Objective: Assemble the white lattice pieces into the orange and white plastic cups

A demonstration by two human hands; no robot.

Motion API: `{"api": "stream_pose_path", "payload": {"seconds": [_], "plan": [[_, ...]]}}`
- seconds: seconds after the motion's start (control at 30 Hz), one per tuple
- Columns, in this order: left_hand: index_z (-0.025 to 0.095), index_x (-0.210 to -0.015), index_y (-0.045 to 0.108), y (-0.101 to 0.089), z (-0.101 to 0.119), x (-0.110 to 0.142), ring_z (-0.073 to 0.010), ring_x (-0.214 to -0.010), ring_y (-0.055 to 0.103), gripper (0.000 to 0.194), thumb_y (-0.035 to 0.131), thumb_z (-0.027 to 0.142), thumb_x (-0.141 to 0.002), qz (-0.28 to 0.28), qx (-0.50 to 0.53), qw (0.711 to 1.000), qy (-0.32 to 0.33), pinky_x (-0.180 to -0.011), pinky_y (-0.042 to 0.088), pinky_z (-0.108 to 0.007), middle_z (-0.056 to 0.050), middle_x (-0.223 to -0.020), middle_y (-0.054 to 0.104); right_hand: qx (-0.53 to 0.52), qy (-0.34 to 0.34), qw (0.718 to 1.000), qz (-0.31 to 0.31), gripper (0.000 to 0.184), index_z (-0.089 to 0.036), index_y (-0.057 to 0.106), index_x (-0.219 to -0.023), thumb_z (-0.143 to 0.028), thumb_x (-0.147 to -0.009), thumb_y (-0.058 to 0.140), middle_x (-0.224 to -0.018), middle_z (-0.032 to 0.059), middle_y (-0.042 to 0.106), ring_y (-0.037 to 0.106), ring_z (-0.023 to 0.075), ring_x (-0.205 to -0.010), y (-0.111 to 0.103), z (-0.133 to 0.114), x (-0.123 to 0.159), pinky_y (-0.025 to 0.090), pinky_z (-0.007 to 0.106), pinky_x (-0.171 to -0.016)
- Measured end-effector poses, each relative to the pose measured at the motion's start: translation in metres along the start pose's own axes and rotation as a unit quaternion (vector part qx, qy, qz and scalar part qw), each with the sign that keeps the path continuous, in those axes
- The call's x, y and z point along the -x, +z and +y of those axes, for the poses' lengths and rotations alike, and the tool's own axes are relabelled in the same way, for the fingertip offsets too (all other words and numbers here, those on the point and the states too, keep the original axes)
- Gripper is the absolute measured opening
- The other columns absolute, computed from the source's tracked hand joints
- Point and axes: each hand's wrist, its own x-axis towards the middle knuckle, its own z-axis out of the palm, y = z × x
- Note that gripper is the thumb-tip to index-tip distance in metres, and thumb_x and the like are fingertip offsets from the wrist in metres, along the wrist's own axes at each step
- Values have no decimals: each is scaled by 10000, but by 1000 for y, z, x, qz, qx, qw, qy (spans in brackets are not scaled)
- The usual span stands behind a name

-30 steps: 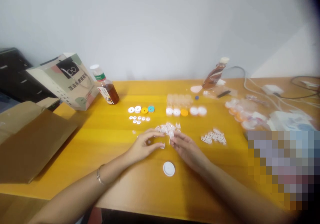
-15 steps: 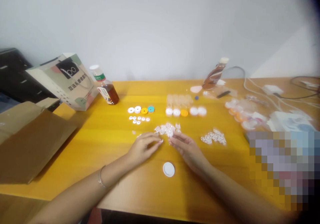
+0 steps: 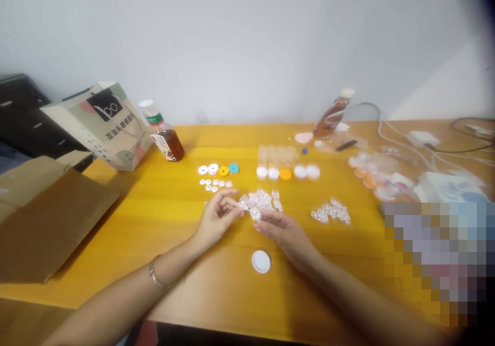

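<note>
My right hand (image 3: pixel 286 235) pinches a flat white openwork plastic piece (image 3: pixel 255 213) between thumb and fingertips. Facing it, my left hand (image 3: pixel 219 216) has its thumb and index finger drawn together, the other fingers loosely curled; a tiny white bit seems to be at the thumb tip, too small to name. Just beyond both hands lies a pile of similar white openwork pieces (image 3: pixel 263 199), partly covered by the fingers. Nearer to me, a round white disc (image 3: pixel 261 261) rests on the table between my forearms.
Behind the left hand sit small white discs (image 3: pixel 215 182) and a row of coloured rings (image 3: pixel 223 170). Further right are white and orange caps (image 3: pixel 285 174), clear cups (image 3: pixel 277 154) and a second openwork pile (image 3: pixel 331 212). Bottles (image 3: pixel 168 142), a carton (image 3: pixel 50 217) and cables (image 3: pixel 398 134) surround these.
My right hand has drawn slightly back and now shows an openwork piece at its fingertips. My left hand has shifted a little left and up, its fingers lifting.
</note>
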Motion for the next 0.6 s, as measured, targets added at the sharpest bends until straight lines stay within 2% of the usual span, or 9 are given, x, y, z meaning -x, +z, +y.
{"api": "stream_pose_path", "payload": {"seconds": [0.07, 0.17, 0.3, 0.43, 0.6], "plan": [[182, -1080, 520, -2, 1, 0, -67, -561, 539, 344, 603, 257, -754, -23, -19, 1000, 1, -546, 442, -175, 14, -701, 595, 2, 2, 1000, -3, 321, -210, 669, -858, -276, -561, 770, -766, -5, 634, 586, 128, -728, 0, -1, 1, 441, 317, -795], [164, -988, 600, -5, 0, 0, -84, -584, 554, 226, 577, 240, -776, -63, -54, 997, 3, -602, 461, -207, -9, -703, 617, 9, -2, 1000, -25, 294, -218, 676, -864, -279, -588, 755, -770, -7, 634, 576, 122, -733, 0, -1, 1, 431, 314, -804], [165, -927, 642, -5, -3, -3, -128, -751, 568, 175, 592, 213, -766, -101, -115, 984, 89, -719, 458, -250, -51, -827, 619, 17, -6, 997, -75, 269, -230, 679, -900, -275, -638, 723, -855, 1, 644, 567, 121, -781, 0, -1, 2, 419, 299, -819], [193, -939, 649, -4, -4, -7, -162, -902, 542, 178, 583, 205, -774, -128, -162, 963, 170, -822, 443, -307, -67, -931, 570, 17, -2, 996, -90, 250, -237, 681, -888, -271, -644, 718, -837, -3, 639, 563, 122, -774, 0, -1, 2, 427, 290, -809], [200, -984, 632, -4, -5, -8, -171, -970, 542, 203, 545, 192, -801, -139, -173, 959, 177, -871, 433, -331, -76, -1005, 587, 20, -14, 996, -84, 251, -245, 680, -878, -273, -632, 726, -861, 1, 636, 562, 132, -801, 1, -2, 3, 431, 299, -817]]}}
